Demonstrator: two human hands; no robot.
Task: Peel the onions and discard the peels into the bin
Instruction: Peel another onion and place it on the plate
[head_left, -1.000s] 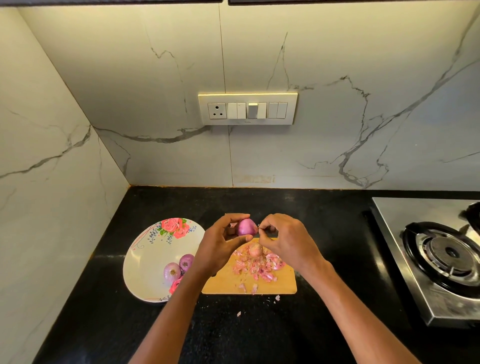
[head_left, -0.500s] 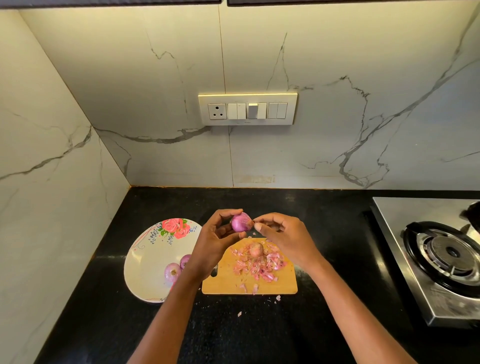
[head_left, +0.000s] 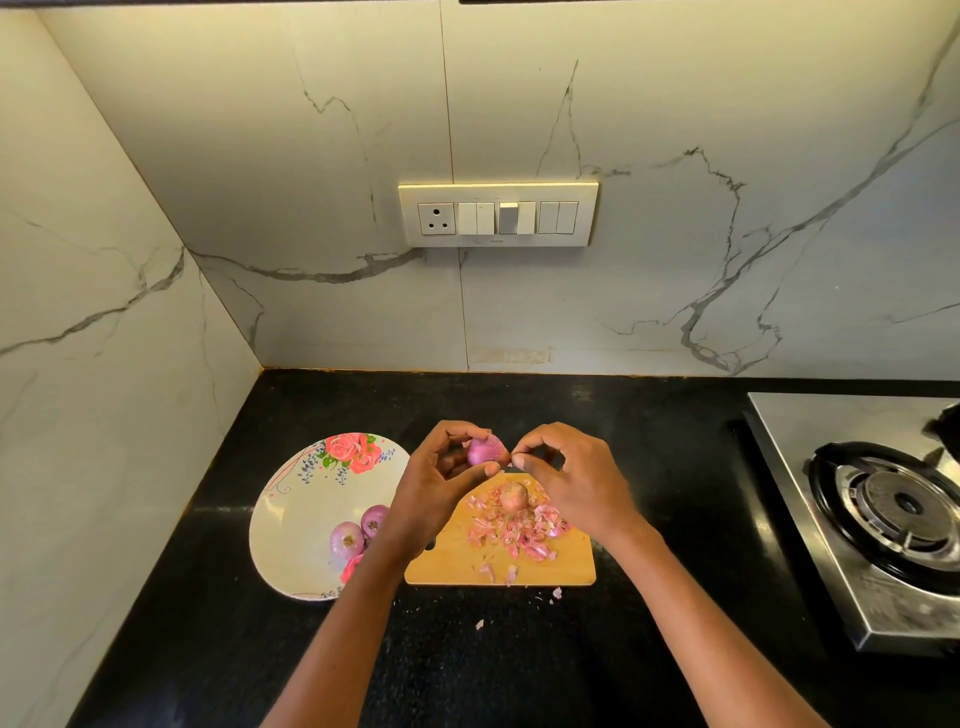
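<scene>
My left hand (head_left: 441, 483) holds a small purple onion (head_left: 485, 449) above the far edge of a wooden cutting board (head_left: 566, 564). My right hand (head_left: 571, 478) pinches at the onion's right tip with thumb and forefinger. An unpeeled brownish onion (head_left: 514, 496) sits on the board amid a pile of pink peels (head_left: 519, 530). Two peeled onions (head_left: 358, 532) lie in a white floral plate (head_left: 296, 519) to the left. No bin is in view.
A steel gas stove (head_left: 893, 509) with a black burner stands at the right. A few peel scraps (head_left: 480, 623) lie on the black counter in front of the board. Marble walls close off the back and left; a switch panel (head_left: 498, 214) is on the back wall.
Both hands have shifted slightly while working the onion; my right fingers went from its right side to pinching at its tip. The plate and the board stay put.
</scene>
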